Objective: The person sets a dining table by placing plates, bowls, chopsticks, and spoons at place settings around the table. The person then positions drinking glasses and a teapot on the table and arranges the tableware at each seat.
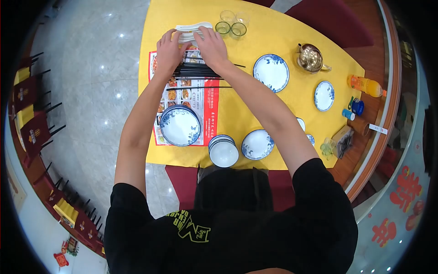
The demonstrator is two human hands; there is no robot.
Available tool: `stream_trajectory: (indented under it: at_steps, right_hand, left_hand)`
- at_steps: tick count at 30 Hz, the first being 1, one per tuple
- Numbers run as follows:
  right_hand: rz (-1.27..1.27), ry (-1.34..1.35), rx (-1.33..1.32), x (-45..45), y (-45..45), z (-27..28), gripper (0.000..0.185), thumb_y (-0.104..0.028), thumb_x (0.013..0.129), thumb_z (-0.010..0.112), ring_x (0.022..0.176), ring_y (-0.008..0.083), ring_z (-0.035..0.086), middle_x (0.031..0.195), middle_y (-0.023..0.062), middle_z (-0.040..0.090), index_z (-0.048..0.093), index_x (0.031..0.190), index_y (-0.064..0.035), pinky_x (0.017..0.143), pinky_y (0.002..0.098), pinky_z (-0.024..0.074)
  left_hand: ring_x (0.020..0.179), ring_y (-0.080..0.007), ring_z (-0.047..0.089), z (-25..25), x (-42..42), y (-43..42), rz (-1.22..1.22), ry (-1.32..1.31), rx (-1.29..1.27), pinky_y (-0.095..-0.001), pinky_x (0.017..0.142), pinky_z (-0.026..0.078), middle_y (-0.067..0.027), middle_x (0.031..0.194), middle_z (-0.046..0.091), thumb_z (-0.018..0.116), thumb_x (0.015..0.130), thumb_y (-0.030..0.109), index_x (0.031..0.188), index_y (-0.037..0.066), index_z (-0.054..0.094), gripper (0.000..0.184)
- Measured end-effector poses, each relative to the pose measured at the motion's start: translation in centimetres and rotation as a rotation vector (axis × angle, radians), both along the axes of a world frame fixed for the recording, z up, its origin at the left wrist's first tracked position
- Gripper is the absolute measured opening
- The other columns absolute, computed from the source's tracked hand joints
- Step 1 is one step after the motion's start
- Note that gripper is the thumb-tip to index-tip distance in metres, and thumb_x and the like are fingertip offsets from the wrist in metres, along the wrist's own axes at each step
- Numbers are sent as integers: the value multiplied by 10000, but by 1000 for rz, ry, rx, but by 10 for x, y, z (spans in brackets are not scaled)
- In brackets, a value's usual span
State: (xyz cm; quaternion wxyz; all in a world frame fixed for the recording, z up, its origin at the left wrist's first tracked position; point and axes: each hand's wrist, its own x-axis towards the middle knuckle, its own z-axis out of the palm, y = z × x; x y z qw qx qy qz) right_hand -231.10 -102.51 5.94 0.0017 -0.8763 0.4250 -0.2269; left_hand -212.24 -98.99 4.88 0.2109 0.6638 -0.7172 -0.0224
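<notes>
At the far end of the yellow-covered table, several white soup spoons [194, 27] lie stacked crosswise between my hands. My left hand [169, 51] is closed on their left end, with its fingers over the handles. From the right, my right hand [212, 47] grips the same spoons; its fingertips rest on the upper ones. Just under my wrists, a bundle of black chopsticks [196, 70] lies across a printed menu sheet [211, 105], with some chopsticks apart from the rest. My hands partly hide the lower spoons.
Blue-patterned plates [180, 126] are stacked on the menu, beside stacked bowls [224, 153]. Several glasses [238, 29] stand right of the spoons. Single plates [271, 73], a metal teapot [310, 58] and an orange drink bottle [365, 86] are on the right. Chairs [328, 20] surround the table.
</notes>
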Motion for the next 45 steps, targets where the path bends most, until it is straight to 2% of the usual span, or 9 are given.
stream_trajectory:
  at_steps: [4,13,18,22,25,31,34,39,45]
  right_hand:
    - [29,-102,18,-2,15,14,329,-107,867,681,1261,295,593,1315,146,639,717,1187,-42,1026,418,480]
    - [113,-396,415,-157,131,86,186,-54,904,719,953,331,705,1140,120,703,701,1089,-42,827,409,582]
    - [-594,-537,277,-346,150,85,115,-115,999,657,888,271,723,959,137,694,660,1073,-28,738,380,577]
    - [-1298,-131,403,-509,144,23,529,-258,938,745,1246,381,605,1408,240,561,560,1374,-22,985,477,537]
    - [-1511,-196,674,-556,138,-15,593,-294,903,786,1257,419,616,1357,263,611,575,1373,-1,1020,477,535]
    - [-1340,-625,846,-592,131,-62,483,-215,859,815,1024,429,735,1110,264,734,661,1232,50,941,520,589]
    - [-1310,-1048,896,-584,134,-20,406,-156,852,792,992,375,754,1108,244,748,671,1184,43,922,487,599]
    - [-1141,-681,695,-635,184,-32,377,-49,893,738,881,256,759,1029,206,764,599,1233,33,680,377,638]
    - [-909,-457,944,-645,266,48,287,-132,913,725,907,372,752,925,189,774,647,1184,-80,815,458,560]
  left_hand:
    - [1383,-490,497,-11,-12,7,79,189,42,-527,1128,456,-349,1504,472,755,945,346,1474,2,506,678]
    - [1356,-488,516,36,-91,69,112,338,-47,-507,1124,448,-321,1492,496,712,969,202,1381,-40,576,497]
    - [1147,-445,652,60,-205,111,-33,546,186,-493,1011,514,-240,1247,673,696,977,188,1248,-20,630,348]
    - [1076,-454,702,30,-266,102,153,442,576,-521,940,559,-275,1193,701,696,964,396,1304,-27,563,560]
    - [1109,-479,700,30,-293,90,215,195,702,-548,946,564,-330,1229,683,679,948,504,1352,-59,494,717]
    - [1029,-416,738,-22,-307,61,350,199,648,-527,855,618,-268,1156,724,738,951,409,1256,-82,569,602]
    - [846,-226,752,-28,-304,57,511,1119,825,-343,634,686,-186,1102,705,673,996,113,1196,-76,617,281]
    - [848,-266,742,54,-331,140,517,982,542,-388,652,700,-194,1110,643,588,1041,95,1246,-87,529,280]
    - [881,-240,721,139,-365,301,596,937,611,-390,614,681,-185,1034,659,563,1079,145,1208,-73,524,256]
